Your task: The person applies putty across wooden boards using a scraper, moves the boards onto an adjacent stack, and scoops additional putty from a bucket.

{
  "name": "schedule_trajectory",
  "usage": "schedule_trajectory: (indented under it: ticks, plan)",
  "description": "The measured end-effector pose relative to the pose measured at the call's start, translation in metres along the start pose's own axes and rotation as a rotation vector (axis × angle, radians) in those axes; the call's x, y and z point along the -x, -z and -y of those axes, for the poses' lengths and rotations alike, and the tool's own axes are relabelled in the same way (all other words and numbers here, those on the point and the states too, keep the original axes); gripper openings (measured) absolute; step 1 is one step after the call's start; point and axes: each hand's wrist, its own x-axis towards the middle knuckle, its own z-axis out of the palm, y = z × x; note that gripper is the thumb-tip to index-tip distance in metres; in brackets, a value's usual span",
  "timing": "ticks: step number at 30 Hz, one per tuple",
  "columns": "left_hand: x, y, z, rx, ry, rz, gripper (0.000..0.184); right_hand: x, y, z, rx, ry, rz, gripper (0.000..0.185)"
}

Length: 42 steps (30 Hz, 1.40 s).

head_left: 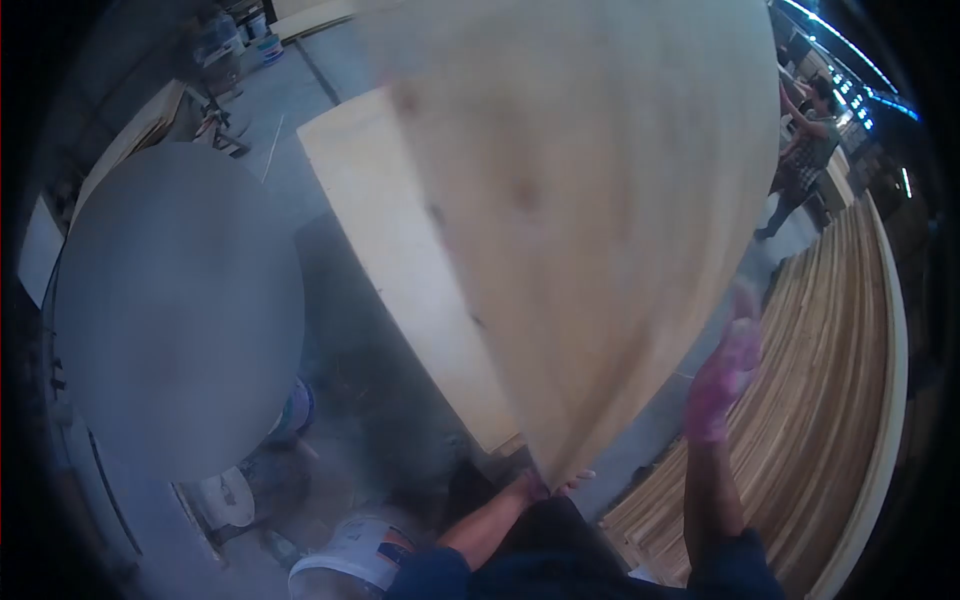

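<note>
A large pale wooden board (600,180), smeared by motion, stands tilted up in front of me and fills the middle of the head view. At its lower corner my left hand (545,486) is closed around the edge; some of its fingers are hidden. My right hand (722,385), in a pink-stained glove, is raised beside the board's right edge with fingers stretched upward. Blur keeps me from telling whether it touches the board. Behind the held board lies another pale board (400,250), partly covered by it.
On the right stands a long stack of wooden boards (790,370). A co-worker (810,140) is farther back at the right. Near my feet is a white bucket (350,550), with another bucket (297,408) behind. A blurred grey oval (180,310) hides much of the left side.
</note>
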Motion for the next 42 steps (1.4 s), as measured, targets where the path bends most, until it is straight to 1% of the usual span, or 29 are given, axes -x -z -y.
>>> schedule_trajectory:
  ticks: [1,3,5,6,8,9,10,12,13,14,16,17,18,19,20,21,24,26,28,30,33,35,36,37,38,39,40,41,42]
  plan:
    - [-0.002,-0.001,0.020,-0.058,0.065,-0.011,0.028,0.026,0.011,-0.026,0.082,-0.185,0.040,0.046]
    - [0.003,0.004,0.066,-0.355,0.248,-0.046,0.033,0.083,0.037,-0.072,0.251,-0.459,0.117,0.048]
    - [0.028,0.011,0.099,-0.723,0.468,-0.076,0.039,0.144,0.068,-0.117,0.372,-0.623,0.172,0.051]
    - [0.039,0.017,0.108,-0.793,0.533,-0.143,0.042,0.177,0.083,-0.140,0.410,-0.702,0.193,0.053]
    - [0.026,0.051,0.172,-0.265,0.272,-0.589,0.026,0.244,0.095,-0.172,0.307,-1.005,0.063,0.059]
    - [0.039,0.084,0.122,-0.680,0.190,-0.663,0.027,0.275,0.098,-0.186,0.296,-1.116,0.115,0.065]
    - [0.055,0.119,0.059,-1.107,0.152,-0.795,0.036,0.300,0.096,-0.201,0.280,-1.220,0.169,0.070]
    - [0.033,0.217,0.037,-1.056,0.112,-0.944,0.023,0.343,0.068,-0.229,0.312,-1.374,0.127,0.075]
    - [0.024,0.268,0.028,-1.038,0.121,-0.952,0.024,0.353,0.051,-0.235,0.333,-1.450,0.086,0.078]
    - [0.016,0.320,0.022,-1.065,0.156,-0.873,0.031,0.350,0.027,-0.232,0.328,-1.470,0.045,0.074]
    - [0.017,0.382,-0.021,-1.260,0.287,-0.348,0.044,0.322,-0.023,-0.215,0.242,-1.452,-0.052,0.063]
    - [0.006,0.412,0.001,-1.163,0.433,-0.265,0.039,0.305,-0.041,-0.204,0.159,-1.411,-0.090,0.056]
    - [0.006,0.410,-0.024,-0.896,0.512,-0.285,0.038,0.317,-0.047,-0.223,0.173,-1.490,-0.054,0.053]
    - [0.007,0.407,-0.049,-0.616,0.587,-0.333,0.041,0.335,-0.051,-0.238,0.366,-1.487,-0.030,0.065]
    - [0.009,0.403,-0.074,-0.367,0.660,-0.399,0.047,0.318,-0.066,-0.225,0.554,-1.527,-0.049,0.070]
    - [0.011,0.409,-0.060,-0.198,0.633,-0.396,0.049,0.300,-0.078,-0.214,0.732,-1.562,-0.036,0.076]
    - [0.011,0.408,-0.048,-0.213,0.567,-0.409,0.045,0.320,-0.082,-0.228,0.708,-1.466,-0.170,0.079]
    - [0.019,0.434,0.047,-0.431,0.239,-0.302,0.044,0.302,-0.083,-0.209,0.738,-1.522,-0.084,0.080]
    - [0.012,0.427,0.052,-0.489,0.189,-0.239,0.039,0.292,-0.074,-0.210,0.696,-1.539,-0.045,0.079]
    - [0.009,0.387,-0.027,-0.425,0.446,-0.213,0.032,0.307,-0.063,-0.216,0.585,-1.544,-0.071,0.077]
    - [0.008,0.377,-0.035,-0.312,0.605,-0.323,0.029,0.275,-0.056,-0.200,0.523,-1.565,0.009,0.072]
    - [0.017,0.384,-0.024,-0.876,0.518,-0.073,0.028,0.286,-0.054,-0.197,0.468,-1.686,0.069,0.068]
    - [0.001,0.396,-0.007,-1.162,0.417,0.041,0.029,0.282,-0.047,-0.211,0.447,-1.707,0.076,0.066]
    - [0.002,0.405,0.002,-1.308,0.250,0.115,0.027,0.295,-0.036,-0.223,0.494,-1.660,0.161,0.065]
    - [0.003,0.414,0.011,-1.460,0.069,0.165,0.033,0.308,-0.028,-0.226,0.540,-1.615,0.231,0.064]
    - [-0.001,0.420,0.020,-1.589,0.009,0.214,0.036,0.312,-0.026,-0.214,0.635,-1.462,0.159,0.061]
    - [-0.013,0.422,0.016,-1.632,0.069,0.298,0.037,0.310,-0.024,-0.198,0.733,-1.322,0.078,0.059]
    - [-0.021,0.426,0.011,-1.682,0.136,0.403,0.038,0.292,-0.019,-0.170,0.583,-1.415,-0.003,0.060]
    - [-0.029,0.436,0.011,-1.394,0.377,0.372,0.045,0.272,-0.011,-0.125,0.428,-1.504,-0.108,0.062]
